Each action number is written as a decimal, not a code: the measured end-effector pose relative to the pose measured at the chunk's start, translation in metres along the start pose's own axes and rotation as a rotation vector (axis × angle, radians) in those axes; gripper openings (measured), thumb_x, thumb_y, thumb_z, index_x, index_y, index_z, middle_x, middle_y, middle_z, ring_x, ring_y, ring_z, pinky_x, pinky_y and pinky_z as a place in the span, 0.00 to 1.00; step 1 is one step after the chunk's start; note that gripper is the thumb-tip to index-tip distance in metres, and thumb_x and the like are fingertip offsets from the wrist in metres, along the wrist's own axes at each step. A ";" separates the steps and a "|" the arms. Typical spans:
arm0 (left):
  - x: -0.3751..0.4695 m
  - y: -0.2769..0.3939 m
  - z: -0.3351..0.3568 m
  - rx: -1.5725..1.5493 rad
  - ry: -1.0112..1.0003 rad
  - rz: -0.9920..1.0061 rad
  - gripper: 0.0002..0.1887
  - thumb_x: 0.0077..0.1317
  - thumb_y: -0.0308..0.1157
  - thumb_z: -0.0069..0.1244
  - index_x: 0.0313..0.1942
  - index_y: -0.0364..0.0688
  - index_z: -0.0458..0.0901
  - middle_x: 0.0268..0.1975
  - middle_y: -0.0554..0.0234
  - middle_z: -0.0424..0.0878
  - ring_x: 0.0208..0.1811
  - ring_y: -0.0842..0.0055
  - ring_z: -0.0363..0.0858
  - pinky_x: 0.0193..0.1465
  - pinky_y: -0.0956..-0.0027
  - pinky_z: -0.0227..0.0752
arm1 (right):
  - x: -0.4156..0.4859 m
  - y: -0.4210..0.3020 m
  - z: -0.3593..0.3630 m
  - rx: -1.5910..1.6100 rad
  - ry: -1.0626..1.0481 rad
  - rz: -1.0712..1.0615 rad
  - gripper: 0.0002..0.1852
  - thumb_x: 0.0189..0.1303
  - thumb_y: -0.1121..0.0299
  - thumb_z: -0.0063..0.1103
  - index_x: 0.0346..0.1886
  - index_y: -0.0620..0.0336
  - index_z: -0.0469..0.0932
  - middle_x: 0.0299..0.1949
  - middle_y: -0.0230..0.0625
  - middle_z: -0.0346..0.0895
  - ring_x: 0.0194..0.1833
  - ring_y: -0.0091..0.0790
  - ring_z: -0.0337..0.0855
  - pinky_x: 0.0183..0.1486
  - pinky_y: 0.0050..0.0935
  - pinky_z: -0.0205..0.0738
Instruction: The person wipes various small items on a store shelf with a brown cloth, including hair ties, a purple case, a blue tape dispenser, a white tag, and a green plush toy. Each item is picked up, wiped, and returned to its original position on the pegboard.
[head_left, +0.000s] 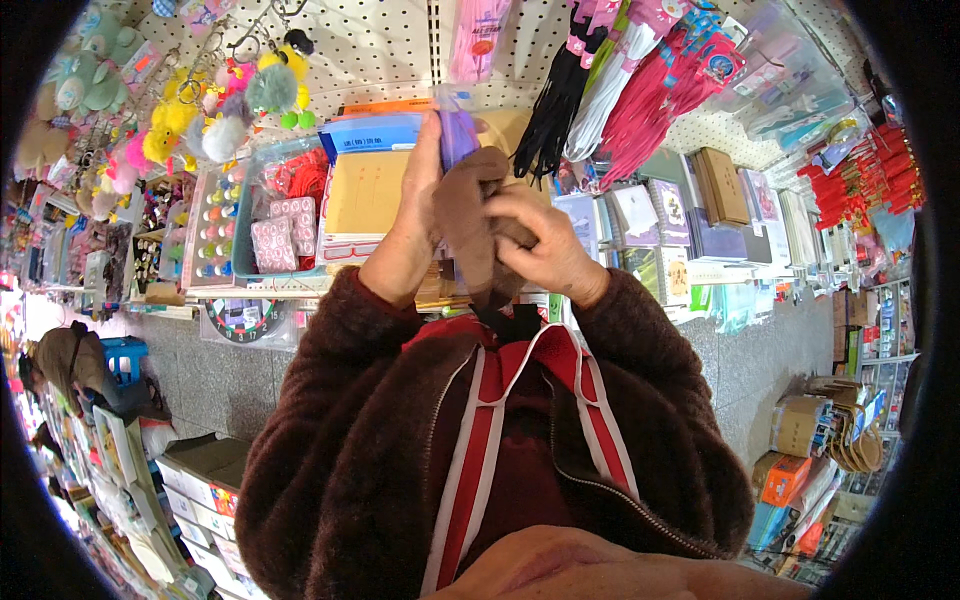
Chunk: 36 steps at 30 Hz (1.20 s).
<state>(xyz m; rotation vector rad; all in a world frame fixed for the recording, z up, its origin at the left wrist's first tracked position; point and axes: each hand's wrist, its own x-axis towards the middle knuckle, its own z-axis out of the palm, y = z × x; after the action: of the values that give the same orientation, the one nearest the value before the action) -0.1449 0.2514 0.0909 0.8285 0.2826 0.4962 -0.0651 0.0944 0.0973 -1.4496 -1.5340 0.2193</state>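
Note:
In front of my chest, a brown cloth (469, 217) hangs bunched between my two hands. My left hand (409, 225) is raised along its left side, fingers pointing up, beside a purple item in clear plastic packaging (456, 135). My right hand (544, 244) has its fingers curled into folds of the cloth. The lower end of the cloth reaches down near my red collar. Whether the cloth covers part of the purple package cannot be told. Behind the hands lie a tan paper envelope stack (367, 193) and a blue printed pad (371, 133).
A white pegboard (375, 45) carries plush keychains (169, 124) and bundled laces (637, 97). On the shelf stand a teal basket (244, 225) and notebooks (667, 210). White boxes (195, 510) are stacked at lower left; a person (67, 360) is bent over at far left.

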 end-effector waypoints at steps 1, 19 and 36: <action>0.003 -0.005 0.005 -0.064 -0.050 -0.009 0.31 0.72 0.62 0.34 0.49 0.40 0.76 0.37 0.55 0.83 0.37 0.71 0.83 0.43 0.69 0.78 | -0.001 0.007 -0.003 -0.044 0.107 -0.041 0.19 0.52 0.80 0.57 0.50 0.61 0.75 0.46 0.45 0.74 0.48 0.46 0.78 0.51 0.32 0.73; 0.000 -0.074 0.045 0.807 0.320 0.386 0.30 0.76 0.53 0.34 0.42 0.31 0.78 0.33 0.61 0.78 0.36 0.76 0.71 0.45 0.68 0.68 | -0.049 0.084 -0.040 0.786 0.122 0.343 0.19 0.63 0.83 0.56 0.58 0.62 0.72 0.48 0.27 0.79 0.50 0.20 0.78 0.53 0.23 0.73; 0.008 -0.044 0.021 0.317 0.438 0.465 0.16 0.71 0.41 0.51 0.43 0.36 0.71 0.36 0.61 0.80 0.31 0.80 0.80 0.32 0.74 0.76 | -0.060 0.097 -0.056 0.787 0.022 0.432 0.18 0.62 0.84 0.54 0.56 0.62 0.72 0.47 0.29 0.80 0.49 0.22 0.79 0.52 0.23 0.73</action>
<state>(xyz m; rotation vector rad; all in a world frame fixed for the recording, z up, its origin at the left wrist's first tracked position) -0.1158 0.2166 0.0704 1.0967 0.5872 1.0935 0.0286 0.0445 0.0276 -1.0981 -0.9170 0.9451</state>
